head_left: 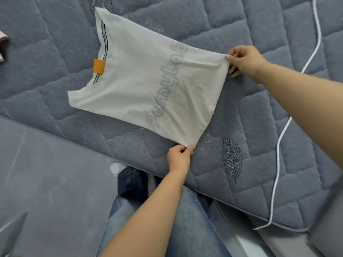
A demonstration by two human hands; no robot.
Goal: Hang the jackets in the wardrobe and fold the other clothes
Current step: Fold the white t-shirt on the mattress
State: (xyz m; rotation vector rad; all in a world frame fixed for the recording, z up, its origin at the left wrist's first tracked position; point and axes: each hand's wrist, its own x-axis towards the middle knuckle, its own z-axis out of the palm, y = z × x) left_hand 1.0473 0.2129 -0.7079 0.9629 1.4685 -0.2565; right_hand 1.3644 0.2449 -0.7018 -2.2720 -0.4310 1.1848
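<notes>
A white T-shirt (141, 78) lies partly folded on the grey quilted bed (259, 127), with faint grey lettering showing through and an orange tag (99, 66) at its neck. My left hand (179, 158) pinches the shirt's near bottom corner. My right hand (243, 60) pinches the far bottom corner. Between the two hands the hem is lifted a little off the bed and pulled taut.
A white cord (282, 138) snakes down the right side of the bed. A pink garment (3, 45) peeks in at the left edge. My legs in blue jeans (185, 229) stand against the bed's near edge, beside a grey padded surface (46, 182).
</notes>
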